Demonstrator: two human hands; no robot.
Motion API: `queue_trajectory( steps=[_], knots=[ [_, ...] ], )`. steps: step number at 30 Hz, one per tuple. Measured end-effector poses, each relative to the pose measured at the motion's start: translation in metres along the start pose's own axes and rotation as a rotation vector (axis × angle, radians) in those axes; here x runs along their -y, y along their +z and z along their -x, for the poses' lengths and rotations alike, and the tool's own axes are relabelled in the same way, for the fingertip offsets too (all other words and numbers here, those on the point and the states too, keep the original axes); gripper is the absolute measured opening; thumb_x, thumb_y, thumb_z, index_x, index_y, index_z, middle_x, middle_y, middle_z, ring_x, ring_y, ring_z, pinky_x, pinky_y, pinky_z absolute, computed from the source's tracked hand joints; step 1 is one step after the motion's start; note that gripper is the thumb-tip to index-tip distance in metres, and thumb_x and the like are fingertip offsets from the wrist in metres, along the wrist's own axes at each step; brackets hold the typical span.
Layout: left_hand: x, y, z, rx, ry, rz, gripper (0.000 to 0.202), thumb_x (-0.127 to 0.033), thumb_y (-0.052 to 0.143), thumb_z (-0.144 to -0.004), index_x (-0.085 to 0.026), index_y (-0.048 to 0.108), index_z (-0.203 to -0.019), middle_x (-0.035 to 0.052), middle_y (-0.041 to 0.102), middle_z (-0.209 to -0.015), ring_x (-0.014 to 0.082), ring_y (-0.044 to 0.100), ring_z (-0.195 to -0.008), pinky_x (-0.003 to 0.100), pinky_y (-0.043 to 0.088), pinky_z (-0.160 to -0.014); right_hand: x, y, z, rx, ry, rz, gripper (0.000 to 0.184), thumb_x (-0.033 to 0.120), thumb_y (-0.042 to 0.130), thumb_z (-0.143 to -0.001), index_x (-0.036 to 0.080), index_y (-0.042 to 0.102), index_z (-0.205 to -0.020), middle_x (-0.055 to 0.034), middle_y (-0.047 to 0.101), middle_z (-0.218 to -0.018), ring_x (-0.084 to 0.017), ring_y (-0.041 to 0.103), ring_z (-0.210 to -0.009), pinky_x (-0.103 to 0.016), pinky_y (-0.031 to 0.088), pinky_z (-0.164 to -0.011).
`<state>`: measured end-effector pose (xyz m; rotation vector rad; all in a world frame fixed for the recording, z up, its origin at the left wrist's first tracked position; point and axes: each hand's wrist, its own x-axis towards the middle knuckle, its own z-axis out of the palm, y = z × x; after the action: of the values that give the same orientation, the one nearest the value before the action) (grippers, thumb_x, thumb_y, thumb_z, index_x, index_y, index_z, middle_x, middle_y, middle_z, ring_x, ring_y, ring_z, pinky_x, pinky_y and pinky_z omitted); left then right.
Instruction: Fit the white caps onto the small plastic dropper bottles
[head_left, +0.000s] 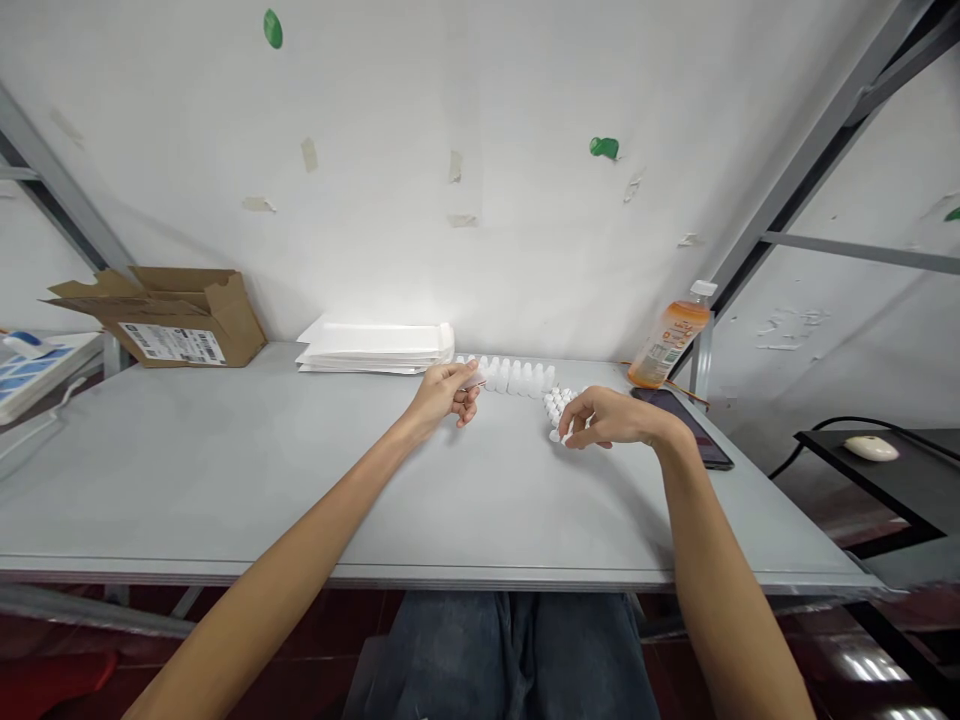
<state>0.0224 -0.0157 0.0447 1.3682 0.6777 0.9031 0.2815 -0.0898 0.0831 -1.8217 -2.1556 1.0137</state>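
The left hand point(444, 395) is closed in a pinch at the far end of the grey worktable point(225, 480), with a small pale item point(475, 383) held between thumb and fingers; the item is too small to identify. The item sits just beside the near end of a row of upright white plastic dropper bottles point(515, 377), which runs along the rear of the table. The right hand point(606, 418) is partly curled over a tight cluster of smaller white bottles point(559, 408), and its fingertips point(568, 432) touch the front of the cluster. Whether those fingers grip a bottle cannot be determined from this view. The cluster stands just in front of the row. A stack of white envelopes point(373, 346) lies at the rear of the table to the left of the row, and an open cardboard box point(171, 320) with a printed shipping label point(172, 344) stands farther left. To the right, an orange plastic drink bottle point(669, 335) lies tilted near a dark smartphone point(682, 425), which lies flat just beyond the right hand. A white computer mouse point(870, 448) rests on a separate black shelf point(862, 482), well apart from the table.
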Motion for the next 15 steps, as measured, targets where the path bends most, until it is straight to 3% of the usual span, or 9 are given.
queue_trajectory(
  steps=[4, 15],
  knots=[
    [-0.001, 0.001, 0.001, 0.011, -0.004, -0.003, 0.04, -0.052, 0.062, -0.082, -0.014, 0.051, -0.072, -0.0021, 0.048, -0.06, 0.0086, 0.05, -0.038, 0.021, 0.034, -0.033, 0.003, 0.001, 0.0, 0.033, 0.04, 0.023, 0.016, 0.025, 0.065, -0.064, 0.017, 0.07, -0.077, -0.0009, 0.067, -0.065, -0.009, 0.048, -0.044, -0.025, 0.038, -0.052],
    [-0.004, 0.003, 0.004, 0.024, -0.005, 0.007, 0.039, -0.05, 0.062, -0.083, -0.014, 0.052, -0.073, -0.0024, 0.047, -0.06, 0.009, 0.05, -0.037, 0.021, 0.035, -0.032, -0.002, 0.009, -0.014, -0.075, 0.071, 0.112, 0.015, 0.017, 0.059, -0.061, 0.016, 0.067, -0.074, -0.0003, 0.068, -0.061, -0.009, 0.047, -0.037, -0.025, 0.041, -0.05]
  ],
)
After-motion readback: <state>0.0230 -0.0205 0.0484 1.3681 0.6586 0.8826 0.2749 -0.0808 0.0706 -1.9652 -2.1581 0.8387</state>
